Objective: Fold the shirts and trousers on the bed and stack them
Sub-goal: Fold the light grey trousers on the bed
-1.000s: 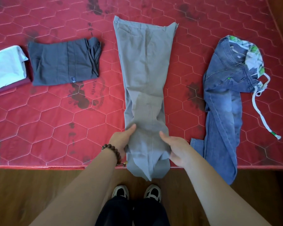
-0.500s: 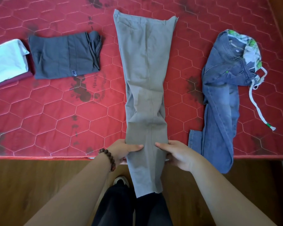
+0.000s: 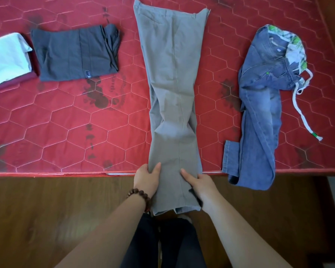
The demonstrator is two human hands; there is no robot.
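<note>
- Grey trousers [image 3: 174, 89] lie down the middle of the bed [image 3: 66, 132], long axis running near to far, waistband far, cuffs hanging off the near edge.
- Left hand [image 3: 146, 177] and right hand [image 3: 196, 182] pinch the leg edges, level with each other.
- My call: cuffs fold away towards the waistband.

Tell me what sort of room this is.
Probably a bedroom: a red quilted mattress over a brown wooden floor, with grey trousers and folded dark grey garment laid out.

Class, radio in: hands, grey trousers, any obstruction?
Left hand and right hand pinch grey trousers near the cuffs. Cuffs overhang the bed. Jeans unfolded alongside, not touching.
</note>
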